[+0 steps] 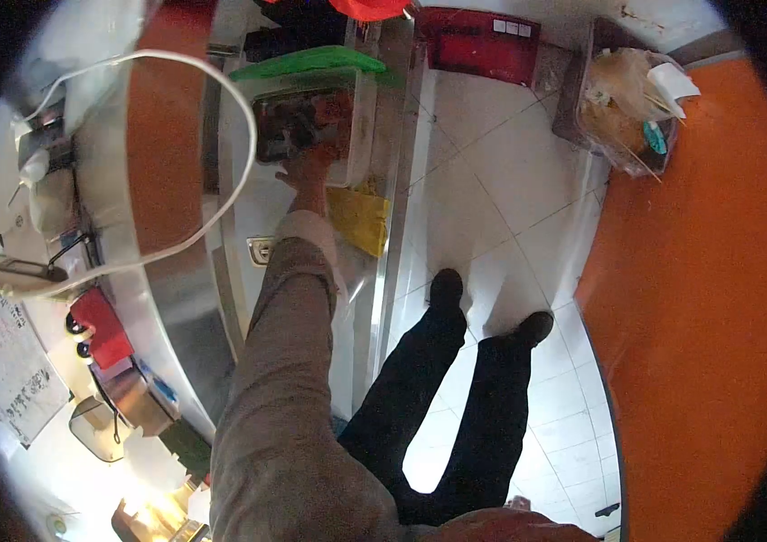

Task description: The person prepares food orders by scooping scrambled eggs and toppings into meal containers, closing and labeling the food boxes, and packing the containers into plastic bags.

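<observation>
My left hand (305,181) reaches out at the end of a rolled-up grey-brown sleeve. It is at the near edge of a clear plastic container (363,126) with dark and reddish contents (298,125). The thumb sticks out to the left; the other fingers blur into the reddish contents, so their grip is unclear. A green item (311,61) lies along the container's far rim. Beside my wrist, on the right, is a yellow piece (361,219). At the bottom edge, a small patch of skin (517,504) may be my right hand, its fingers indistinct.
A white cable (252,135) loops at the left. On the tiled floor (483,181) stand a lined waste bin (573,99) and a red box (483,45). An orange surface (691,298) fills the right side. A whiteboard (4,361) is at the lower left.
</observation>
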`<state>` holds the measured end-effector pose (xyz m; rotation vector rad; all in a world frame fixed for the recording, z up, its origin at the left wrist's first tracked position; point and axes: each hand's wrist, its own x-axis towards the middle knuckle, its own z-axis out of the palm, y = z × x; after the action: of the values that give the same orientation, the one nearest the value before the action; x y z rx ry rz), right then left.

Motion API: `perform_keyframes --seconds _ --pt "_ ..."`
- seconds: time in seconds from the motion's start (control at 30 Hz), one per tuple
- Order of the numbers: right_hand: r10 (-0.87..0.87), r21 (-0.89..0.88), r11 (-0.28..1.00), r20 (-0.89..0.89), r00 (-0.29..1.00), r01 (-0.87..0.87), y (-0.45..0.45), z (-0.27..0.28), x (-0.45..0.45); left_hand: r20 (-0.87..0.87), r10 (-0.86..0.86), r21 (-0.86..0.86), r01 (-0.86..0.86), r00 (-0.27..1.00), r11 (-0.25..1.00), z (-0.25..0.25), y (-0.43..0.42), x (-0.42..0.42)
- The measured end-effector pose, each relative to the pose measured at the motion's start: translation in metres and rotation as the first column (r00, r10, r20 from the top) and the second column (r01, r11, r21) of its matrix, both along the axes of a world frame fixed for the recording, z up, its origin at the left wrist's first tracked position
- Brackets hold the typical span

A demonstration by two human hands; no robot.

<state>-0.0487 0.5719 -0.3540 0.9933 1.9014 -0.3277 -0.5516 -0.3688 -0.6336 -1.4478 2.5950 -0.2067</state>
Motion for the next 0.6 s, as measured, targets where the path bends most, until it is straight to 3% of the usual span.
perform_keyframes --seconds 0.1,0.27,0.3,0.33,0.37,0.4,0.47,0.53,0.6 --pt "-0.098 -0.043 0.995 -0.085 0.992 0.095 -0.009 0.008 0.003 0.199 -0.015 0.021 0.011 0.980 1.000 -0.012 -0.019 0.008" --pt "-0.104 -0.190 0.980 -0.283 0.953 0.050 -0.009 0.010 0.006 0.190 -0.220 0.054 0.213 0.957 0.976 -0.064 -0.086 0.049" --pt "-0.092 -0.214 0.977 -0.318 0.944 0.023 -0.007 0.011 0.007 0.169 -0.258 0.072 0.249 0.951 0.966 -0.055 -0.085 0.047" --pt "-0.068 -0.235 0.972 -0.362 0.930 -0.020 -0.006 0.010 0.009 0.161 -0.253 -0.031 0.261 0.954 0.965 -0.043 -0.076 0.044" --pt "-0.109 -0.196 0.979 -0.245 0.963 0.061 -0.013 0.014 -0.002 0.153 -0.247 -0.135 0.268 0.957 0.954 -0.020 -0.054 0.037" --pt "-0.147 -0.228 0.970 -0.276 0.950 0.084 -0.018 0.014 -0.006 0.142 -0.241 -0.237 0.269 0.960 0.934 0.005 -0.031 0.026" --pt "-0.221 -0.294 0.948 -0.338 0.915 0.120 -0.020 0.020 -0.010 -0.061 0.012 0.046 -0.009 0.998 0.999 0.067 0.013 -0.011" --pt "-0.414 -0.093 0.910 -0.191 0.890 0.404 -0.020 0.008 0.002 -0.450 0.223 0.294 -0.092 0.865 0.951 0.088 0.050 -0.018" --pt "-0.490 -0.277 0.860 -0.213 0.846 0.429 -0.001 -0.001 0.032 -0.867 0.353 0.400 0.069 0.353 0.914 0.081 0.085 -0.011"
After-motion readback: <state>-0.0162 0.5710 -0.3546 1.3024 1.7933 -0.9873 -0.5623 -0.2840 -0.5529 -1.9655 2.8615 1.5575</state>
